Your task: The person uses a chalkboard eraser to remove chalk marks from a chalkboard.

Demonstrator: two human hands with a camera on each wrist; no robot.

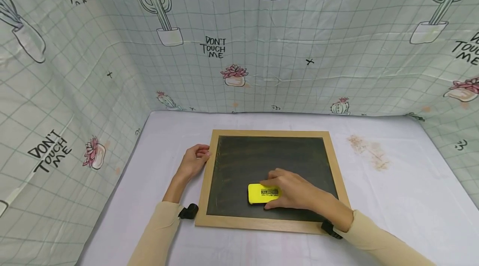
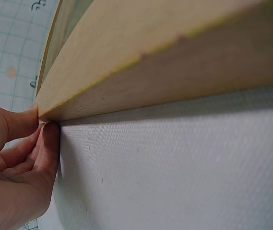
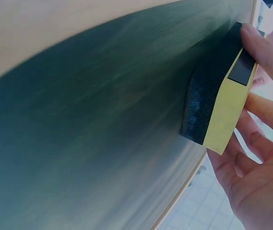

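Note:
A chalkboard (image 1: 273, 153) with a light wooden frame (image 2: 141, 43) lies on the white-covered table. My left hand (image 1: 192, 161) is at the frame's left side, with thumb and curled fingers holding its edge; the left wrist view shows this hand (image 2: 21, 163) close up, fingertips low by the tabletop. Over the lower middle of the board, my right hand (image 1: 293, 190) grips a yellow magnetic board eraser (image 1: 258, 193) between thumb and fingers. The eraser (image 3: 225, 110) has its dark felt side toward the board surface in the right wrist view. Faint pale streaks mark the board.
A cloth backdrop (image 1: 277, 50) with a grid and cactus drawings rises behind the table and along both sides. A brownish stain (image 1: 368, 151) marks the table cover (image 1: 404, 199) right of the board. Black bands (image 1: 188, 211) sit on both wrists.

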